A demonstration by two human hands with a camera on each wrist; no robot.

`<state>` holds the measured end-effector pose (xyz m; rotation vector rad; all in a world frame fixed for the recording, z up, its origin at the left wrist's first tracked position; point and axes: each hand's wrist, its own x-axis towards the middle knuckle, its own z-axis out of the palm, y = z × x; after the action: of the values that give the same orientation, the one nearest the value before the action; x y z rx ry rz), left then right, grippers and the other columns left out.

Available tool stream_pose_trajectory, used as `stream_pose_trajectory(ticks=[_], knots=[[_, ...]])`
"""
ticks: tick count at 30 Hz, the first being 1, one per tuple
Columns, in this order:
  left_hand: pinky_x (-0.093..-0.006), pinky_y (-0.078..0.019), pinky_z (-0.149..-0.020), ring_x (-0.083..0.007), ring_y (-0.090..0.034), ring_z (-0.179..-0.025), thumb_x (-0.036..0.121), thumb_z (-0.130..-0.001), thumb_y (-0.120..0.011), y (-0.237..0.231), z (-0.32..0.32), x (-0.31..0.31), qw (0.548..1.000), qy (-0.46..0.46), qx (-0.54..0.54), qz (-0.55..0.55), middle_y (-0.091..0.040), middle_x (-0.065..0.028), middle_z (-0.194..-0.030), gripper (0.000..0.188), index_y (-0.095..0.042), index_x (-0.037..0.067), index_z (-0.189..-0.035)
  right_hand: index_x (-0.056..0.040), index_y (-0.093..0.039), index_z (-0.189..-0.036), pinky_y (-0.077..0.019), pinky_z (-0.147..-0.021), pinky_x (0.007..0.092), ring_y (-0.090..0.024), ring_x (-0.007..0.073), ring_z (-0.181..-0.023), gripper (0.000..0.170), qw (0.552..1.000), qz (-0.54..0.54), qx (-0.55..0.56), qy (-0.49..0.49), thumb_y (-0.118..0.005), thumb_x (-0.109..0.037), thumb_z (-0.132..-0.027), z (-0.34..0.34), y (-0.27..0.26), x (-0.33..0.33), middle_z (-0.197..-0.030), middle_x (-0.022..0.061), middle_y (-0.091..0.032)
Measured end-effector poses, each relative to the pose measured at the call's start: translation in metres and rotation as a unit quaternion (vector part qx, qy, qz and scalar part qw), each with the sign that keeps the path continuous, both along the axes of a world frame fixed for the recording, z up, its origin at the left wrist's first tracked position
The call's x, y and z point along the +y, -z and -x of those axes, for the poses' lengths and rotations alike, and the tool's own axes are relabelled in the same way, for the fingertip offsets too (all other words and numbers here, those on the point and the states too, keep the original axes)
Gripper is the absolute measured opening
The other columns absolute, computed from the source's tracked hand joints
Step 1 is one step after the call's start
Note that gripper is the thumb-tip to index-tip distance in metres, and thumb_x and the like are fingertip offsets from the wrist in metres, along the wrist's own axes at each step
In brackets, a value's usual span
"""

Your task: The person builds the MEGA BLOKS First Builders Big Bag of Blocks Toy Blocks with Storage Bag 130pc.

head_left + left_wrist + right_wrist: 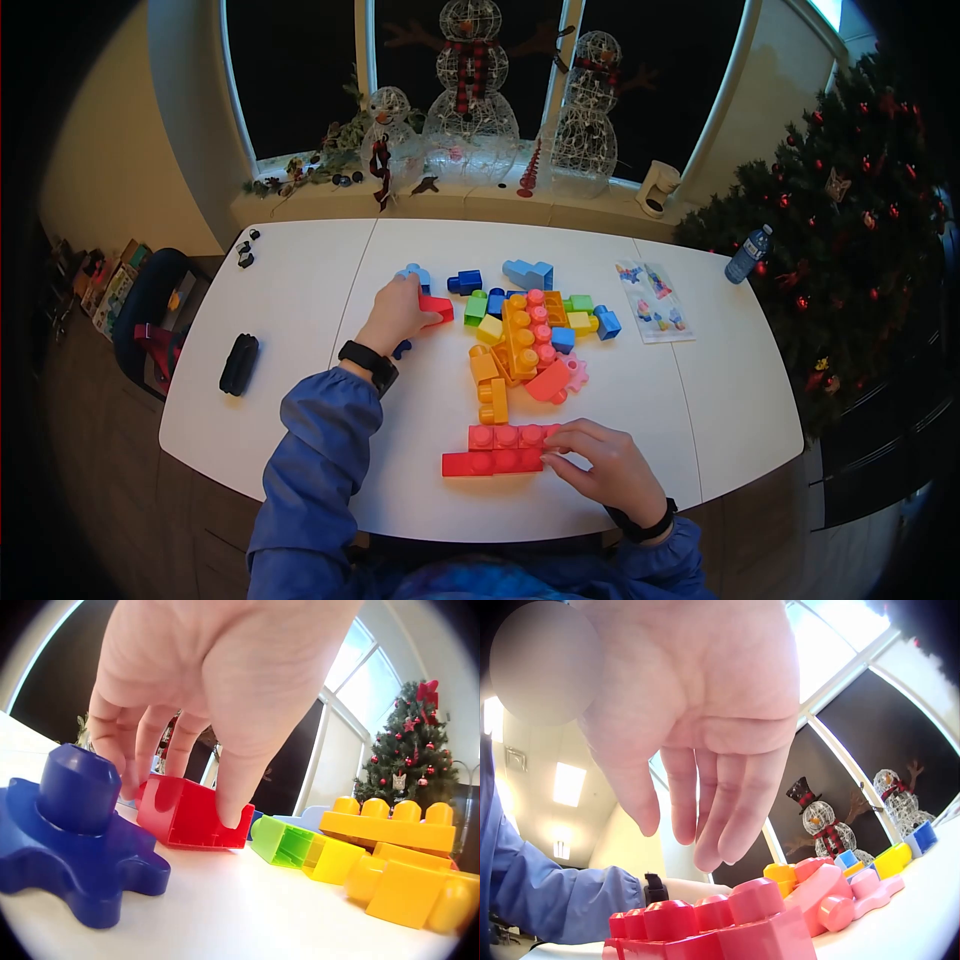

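Note:
My left hand pinches a red toy building block at the far left of the block pile. In the left wrist view this block lies on its side, hollow underside showing, with the thumb at its open edge. A dark blue gear-shaped piece with a peg sits close beside that hand. At the table's near side, two rows of red blocks lie side by side, studs up. My right hand hovers at their right end, thumb and fingers apart; the right wrist view shows its fingertips above the studs.
A pile of yellow, pink, green and blue blocks covers the table's middle. An instruction sheet lies to its right, and a water bottle stands at the right edge. A black case is on the left.

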<state>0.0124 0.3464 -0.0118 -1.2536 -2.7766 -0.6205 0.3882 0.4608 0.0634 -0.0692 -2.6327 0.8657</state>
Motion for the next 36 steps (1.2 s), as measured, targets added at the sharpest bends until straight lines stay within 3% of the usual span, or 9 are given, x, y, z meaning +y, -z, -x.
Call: stream_pose_trajectory(ticks=[9,12,15,17,21,29,36], knots=[[-0.0432,-0.0561,-0.082,-0.0379,-0.069,-0.099,0.037,-0.066,-0.093,-0.01,-0.003,-0.001,0.997,0.021,-0.068,0.03,-0.07,-0.0184,-0.107,0.061,-0.067,0.003,-0.109,-0.0048,-0.075,-0.101,-0.0602,-0.074,0.032,-0.074,0.0239,-0.083,0.018,1.0,-0.002,0.004,0.004,-0.082,-0.009,-0.086,0.0,0.002,0.002,-0.096,0.0083,-0.073],[-0.0411,-0.0566,-0.086,-0.0342,-0.068,-0.102,0.029,-0.067,-0.096,-0.027,-0.02,-0.007,0.998,0.024,-0.052,-0.005,-0.067,-0.0173,-0.114,0.067,-0.065,0.004,-0.121,-0.0049,-0.074,-0.103,-0.0601,-0.074,0.0319,-0.074,0.0226,-0.083,0.019,1.0,0.003,0.009,0.008,-0.083,-0.008,-0.085,-0.001,-0.001,0.003,-0.099,0.0091,-0.073],[-0.039,-0.0575,-0.086,-0.0322,-0.068,-0.1,0.017,-0.07,-0.094,-0.056,-0.063,-0.019,0.983,0.115,-0.033,-0.138,-0.062,-0.0148,-0.115,0.064,-0.062,0.004,-0.123,-0.0047,-0.073,-0.107,-0.0597,-0.074,0.0324,-0.074,0.0223,-0.082,0.024,0.999,0.028,0.024,0.019,-0.083,-0.008,-0.085,0.0,-0.003,0.005,-0.104,0.0103,-0.073],[-0.0378,-0.0578,-0.086,-0.0312,-0.067,-0.1,0.013,-0.07,-0.093,-0.073,-0.093,-0.027,0.97,0.167,-0.036,-0.174,-0.059,-0.0141,-0.117,0.063,-0.06,0.005,-0.123,-0.0044,-0.072,-0.112,-0.0591,-0.073,0.0337,-0.072,0.024,-0.081,0.029,0.998,0.034,0.048,0.02,-0.083,-0.012,-0.086,0.003,-0.002,0.008,-0.106,0.0105,-0.072],[-0.0376,-0.0579,-0.088,-0.0316,-0.066,-0.103,0.011,-0.07,-0.094,-0.094,-0.145,-0.042,0.939,0.248,-0.056,-0.23,-0.057,-0.0148,-0.121,0.064,-0.06,0.006,-0.124,-0.004,-0.069,-0.121,-0.0562,-0.069,0.0309,-0.069,0.0197,-0.078,0.039,0.994,0.074,0.064,0.043,-0.084,-0.013,-0.086,0.016,-0.013,0.003,-0.107,0.0108,-0.071],[-0.0392,-0.0561,-0.094,-0.0332,-0.062,-0.112,0.016,-0.071,-0.095,-0.09,-0.188,-0.053,0.923,0.299,-0.001,-0.242,-0.056,-0.0155,-0.125,0.07,-0.061,0.006,-0.131,-0.0041,-0.068,-0.124,-0.0524,-0.062,0.028,-0.063,0.0163,-0.069,0.046,0.995,0.094,0.003,0.013,-0.086,-0.012,-0.083,0.028,-0.023,0.004,-0.098,0.0084,-0.068],[-0.0448,-0.049,-0.108,-0.0385,-0.058,-0.124,0.029,-0.07,-0.095,-0.089,-0.189,-0.078,0.941,0.283,-0.114,-0.143,-0.055,-0.0182,-0.138,0.086,-0.054,0.005,-0.142,-0.0038,-0.064,-0.114,-0.0614,-0.073,0.0303,-0.072,0.0178,-0.084,0.04,0.99,0.124,-0.052,0.045,-0.082,-0.004,-0.078,-0.001,-0.026,0.021,-0.108,0.0082,-0.068]])
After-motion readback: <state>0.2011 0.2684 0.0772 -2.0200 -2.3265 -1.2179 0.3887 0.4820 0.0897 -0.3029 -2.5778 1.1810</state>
